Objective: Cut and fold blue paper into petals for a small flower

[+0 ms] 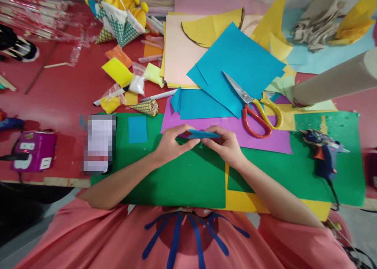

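A small folded piece of blue paper (206,134) is held nearly edge-on between my two hands, above the green sheet (176,182). My left hand (176,140) pinches its left end between thumb and fingers. At the right end, my right hand (225,142) grips it the same way. Left of my left hand lies a small blue paper square (137,129). Just beyond my hands is a purple sheet (265,139) with blue paper (203,104) on it. Scissors (250,100) with red and yellow handles rest on the blue sheets (232,64), blades pointing away to the left.
A glue gun (325,159) lies at the right, near a leaning white tube (335,80). A phone (98,143) sits at the left beside a purple power socket (33,151). Behind are a patterned paper cone (147,107), clay packets (118,72) and a pen (159,95).
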`<action>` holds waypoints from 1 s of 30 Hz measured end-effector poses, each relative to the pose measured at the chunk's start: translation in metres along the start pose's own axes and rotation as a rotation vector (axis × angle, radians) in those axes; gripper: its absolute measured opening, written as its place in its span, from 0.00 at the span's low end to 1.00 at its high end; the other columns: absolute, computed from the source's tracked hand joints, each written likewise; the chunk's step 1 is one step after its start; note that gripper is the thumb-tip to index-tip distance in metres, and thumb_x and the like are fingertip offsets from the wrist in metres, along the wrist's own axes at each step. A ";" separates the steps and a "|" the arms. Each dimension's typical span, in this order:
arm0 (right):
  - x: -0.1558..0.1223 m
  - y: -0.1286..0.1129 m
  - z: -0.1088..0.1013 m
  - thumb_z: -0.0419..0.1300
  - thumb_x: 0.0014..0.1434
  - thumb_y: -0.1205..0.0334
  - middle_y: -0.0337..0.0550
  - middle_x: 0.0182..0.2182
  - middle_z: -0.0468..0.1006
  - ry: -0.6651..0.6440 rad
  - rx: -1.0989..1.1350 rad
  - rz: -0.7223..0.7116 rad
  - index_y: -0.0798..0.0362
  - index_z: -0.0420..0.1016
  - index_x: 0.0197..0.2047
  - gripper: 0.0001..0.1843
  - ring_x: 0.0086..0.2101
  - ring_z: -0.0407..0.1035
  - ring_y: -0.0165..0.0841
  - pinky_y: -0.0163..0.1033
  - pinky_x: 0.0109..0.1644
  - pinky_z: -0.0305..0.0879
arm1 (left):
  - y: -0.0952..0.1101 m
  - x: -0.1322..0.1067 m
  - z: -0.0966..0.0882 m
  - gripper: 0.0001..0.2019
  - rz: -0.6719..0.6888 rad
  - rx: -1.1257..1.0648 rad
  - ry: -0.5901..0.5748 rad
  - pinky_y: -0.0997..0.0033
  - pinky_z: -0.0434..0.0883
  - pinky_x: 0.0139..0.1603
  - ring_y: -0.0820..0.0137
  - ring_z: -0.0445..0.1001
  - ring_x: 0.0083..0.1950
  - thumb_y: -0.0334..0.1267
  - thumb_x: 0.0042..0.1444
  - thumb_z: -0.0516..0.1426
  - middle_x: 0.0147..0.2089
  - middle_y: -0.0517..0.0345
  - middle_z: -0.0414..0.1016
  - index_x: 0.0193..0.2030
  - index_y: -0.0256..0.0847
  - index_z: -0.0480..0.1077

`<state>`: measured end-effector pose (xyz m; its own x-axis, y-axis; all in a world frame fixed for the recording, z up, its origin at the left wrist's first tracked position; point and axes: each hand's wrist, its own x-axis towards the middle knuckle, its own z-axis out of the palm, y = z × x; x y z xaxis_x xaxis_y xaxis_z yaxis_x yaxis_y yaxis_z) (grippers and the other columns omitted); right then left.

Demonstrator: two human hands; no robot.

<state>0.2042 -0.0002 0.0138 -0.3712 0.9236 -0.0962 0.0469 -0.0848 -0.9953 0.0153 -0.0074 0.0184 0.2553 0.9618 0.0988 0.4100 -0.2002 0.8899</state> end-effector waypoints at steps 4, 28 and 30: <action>0.000 0.001 0.000 0.62 0.55 0.61 0.39 0.28 0.74 -0.026 -0.133 -0.035 0.53 0.74 0.34 0.05 0.28 0.67 0.29 0.35 0.32 0.64 | -0.001 0.003 -0.003 0.08 0.111 0.030 0.015 0.72 0.73 0.40 0.70 0.76 0.38 0.41 0.52 0.61 0.36 0.57 0.79 0.37 0.41 0.73; -0.001 0.004 0.001 0.63 0.54 0.50 0.37 0.23 0.71 0.030 -0.029 0.084 0.54 0.72 0.33 0.15 0.23 0.64 0.26 0.33 0.26 0.58 | -0.005 0.003 0.001 0.07 -0.133 -0.050 -0.007 0.78 0.71 0.30 0.74 0.74 0.29 0.40 0.52 0.60 0.28 0.63 0.77 0.30 0.40 0.74; 0.000 0.004 0.000 0.62 0.55 0.50 0.37 0.24 0.72 0.032 -0.006 0.092 0.54 0.71 0.33 0.14 0.23 0.65 0.26 0.33 0.27 0.60 | -0.007 0.002 0.001 0.08 -0.158 -0.092 -0.017 0.78 0.71 0.29 0.74 0.74 0.27 0.42 0.52 0.60 0.27 0.63 0.77 0.30 0.40 0.74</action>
<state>0.2041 -0.0009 0.0096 -0.3357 0.9233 -0.1864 0.0853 -0.1673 -0.9822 0.0144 -0.0039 0.0117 0.2088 0.9765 -0.0525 0.3644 -0.0279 0.9308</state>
